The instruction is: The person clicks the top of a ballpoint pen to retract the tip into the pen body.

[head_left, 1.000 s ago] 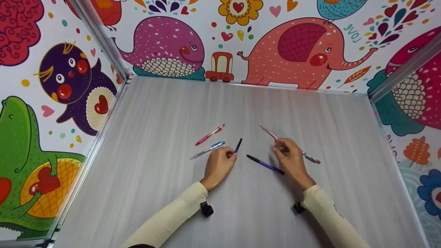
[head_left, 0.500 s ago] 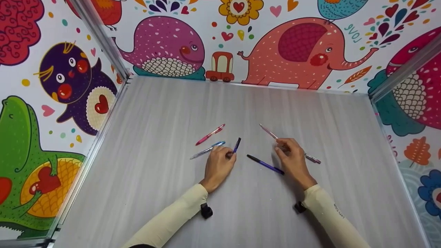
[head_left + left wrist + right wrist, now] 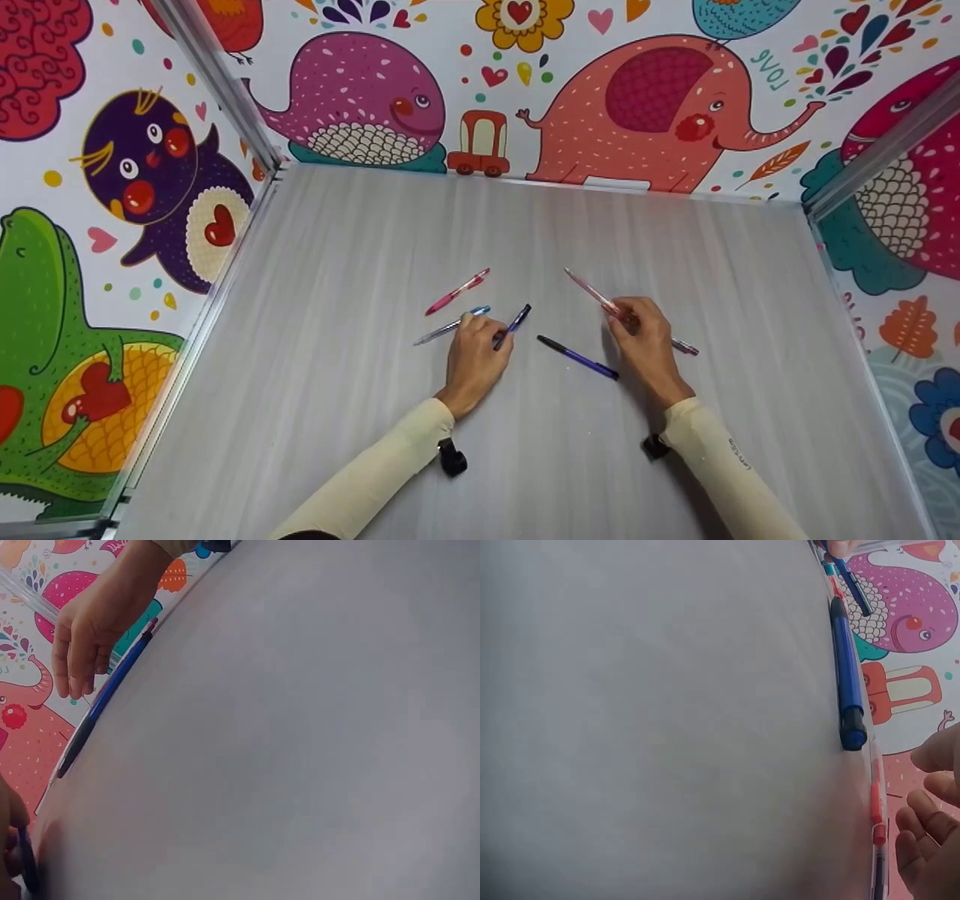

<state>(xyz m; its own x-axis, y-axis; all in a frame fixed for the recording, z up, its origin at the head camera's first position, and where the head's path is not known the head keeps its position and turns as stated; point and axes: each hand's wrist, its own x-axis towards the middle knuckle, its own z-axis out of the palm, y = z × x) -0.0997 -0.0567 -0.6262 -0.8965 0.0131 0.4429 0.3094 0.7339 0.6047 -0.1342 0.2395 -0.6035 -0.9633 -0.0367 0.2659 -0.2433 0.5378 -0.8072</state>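
In the head view my left hand (image 3: 476,364) pinches a blue pen with a dark end (image 3: 519,318); its lower part is hidden by the fingers. My right hand (image 3: 649,341) hovers just over a clear-barrelled pink pen (image 3: 589,286), partly covering it. The right wrist view shows that hand's fingers (image 3: 922,821) loosely bent, holding nothing. Past the hand, the end of a pen (image 3: 685,346) sticks out; whether it is a separate pen, I cannot tell. Between both hands lies a blue pen with a black end (image 3: 577,358).
A clear pen with a light blue end (image 3: 442,331) lies partly under my left hand, and a pink pen (image 3: 457,292) lies beyond it. The grey table (image 3: 360,232) meets printed walls (image 3: 375,97) at the back and sides.
The blue pen in my left fingers has tilted to the right and shows more of its length. My right hand has shifted slightly right, uncovering more of the pink pen.
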